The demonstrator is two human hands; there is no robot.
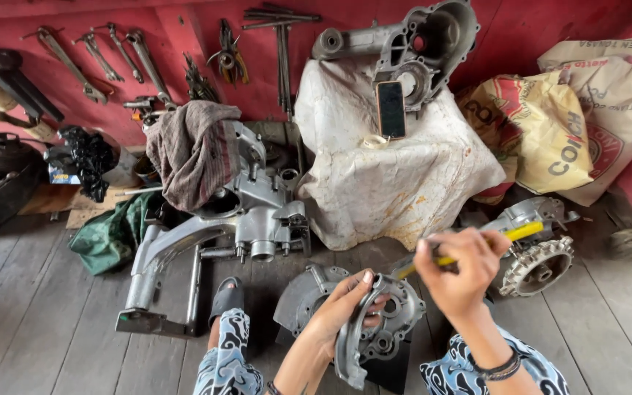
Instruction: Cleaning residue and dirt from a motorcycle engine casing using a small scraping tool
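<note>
While left hand (341, 303) grips engine cover (378, 329) | right hand (456, 269) above, holding screwdriver (477, 245)

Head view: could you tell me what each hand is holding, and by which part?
The left hand grips a grey metal engine cover by its upper rim. The right hand holds a yellow-handled tool around its handle's lower part.

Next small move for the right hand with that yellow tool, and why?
Probably lower the tip of the yellow-handled tool onto the grey metal cover. The right hand holds it just above, and the left hand grips the cover's rim, bracing it.
</note>
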